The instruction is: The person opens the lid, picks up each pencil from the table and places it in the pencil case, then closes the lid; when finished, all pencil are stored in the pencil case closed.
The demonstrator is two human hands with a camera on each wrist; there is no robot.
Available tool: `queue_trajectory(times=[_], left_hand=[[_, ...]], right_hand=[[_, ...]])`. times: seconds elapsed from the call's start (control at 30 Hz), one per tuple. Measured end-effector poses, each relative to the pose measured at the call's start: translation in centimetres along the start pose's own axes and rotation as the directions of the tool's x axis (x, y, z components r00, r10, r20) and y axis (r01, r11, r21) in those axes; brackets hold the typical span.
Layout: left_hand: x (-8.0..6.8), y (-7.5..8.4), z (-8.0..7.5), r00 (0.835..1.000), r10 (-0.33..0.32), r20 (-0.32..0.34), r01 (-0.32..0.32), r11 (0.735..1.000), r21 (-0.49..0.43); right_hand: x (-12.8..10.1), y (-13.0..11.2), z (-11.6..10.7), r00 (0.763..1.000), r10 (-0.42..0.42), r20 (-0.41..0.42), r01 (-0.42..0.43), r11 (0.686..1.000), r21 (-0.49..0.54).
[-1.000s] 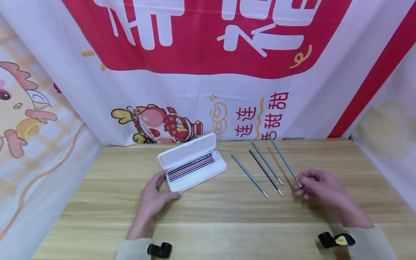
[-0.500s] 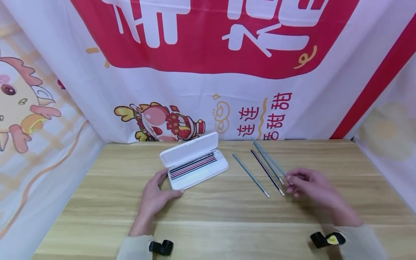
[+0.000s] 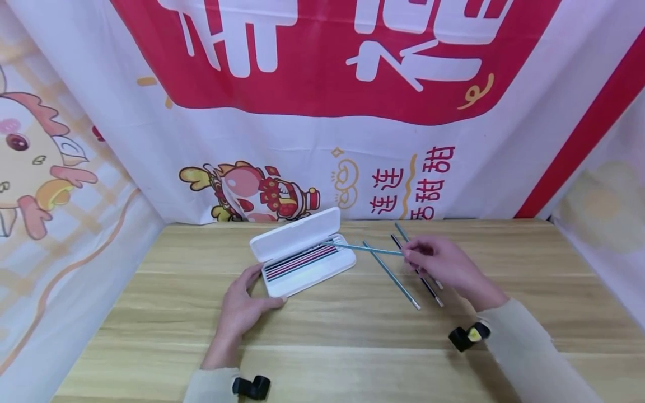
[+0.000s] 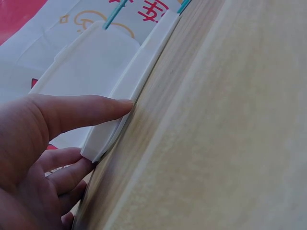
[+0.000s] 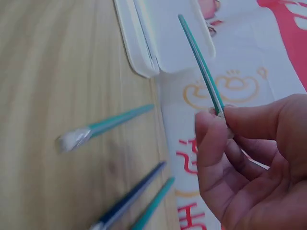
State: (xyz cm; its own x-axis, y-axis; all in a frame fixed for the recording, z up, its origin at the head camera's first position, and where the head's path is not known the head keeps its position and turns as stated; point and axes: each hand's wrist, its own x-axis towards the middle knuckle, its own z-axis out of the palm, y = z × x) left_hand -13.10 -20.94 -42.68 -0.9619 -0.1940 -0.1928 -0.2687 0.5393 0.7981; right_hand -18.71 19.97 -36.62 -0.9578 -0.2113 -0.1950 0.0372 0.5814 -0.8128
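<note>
The right hand point(image 3: 438, 267) pinches one pencil point(image 5: 201, 64) near its end, the other end over the open case point(image 3: 314, 274). The left hand point(image 3: 243, 305) grips the case between thumb and fingers. Three pencils point(image 3: 391, 275) lie on the surface point(image 3: 327, 336).

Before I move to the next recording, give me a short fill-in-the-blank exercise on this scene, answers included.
1. The left hand holds a case coloured ____.
2. The lid of that case stands ____.
3. The right hand pinches one teal pencil, while the loose pencils lying on the table number ____.

Missing words: white; open; three.
</note>
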Motion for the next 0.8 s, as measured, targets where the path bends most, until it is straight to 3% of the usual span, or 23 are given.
queue_trajectory(times=[0.3,0.63,0.8], left_hand=[[0.0,0.0,-0.2,1.0,0.007,-0.01,-0.007,1.0,0.009],[-0.1,-0.2,0.1,0.999,0.027,-0.023,-0.027,1.0,0.008],[0.0,-0.2,0.0,0.999,0.026,-0.028,-0.026,1.0,0.004]], right_hand=[[4.5,-3.4,2.9,0.998,-0.056,-0.011,0.057,0.998,0.029],[7.8,-4.8,6.8,0.997,-0.069,0.042,0.07,0.998,-0.011],[8.9,-5.3,8.0,0.993,-0.115,0.036,0.118,0.988,-0.095]])
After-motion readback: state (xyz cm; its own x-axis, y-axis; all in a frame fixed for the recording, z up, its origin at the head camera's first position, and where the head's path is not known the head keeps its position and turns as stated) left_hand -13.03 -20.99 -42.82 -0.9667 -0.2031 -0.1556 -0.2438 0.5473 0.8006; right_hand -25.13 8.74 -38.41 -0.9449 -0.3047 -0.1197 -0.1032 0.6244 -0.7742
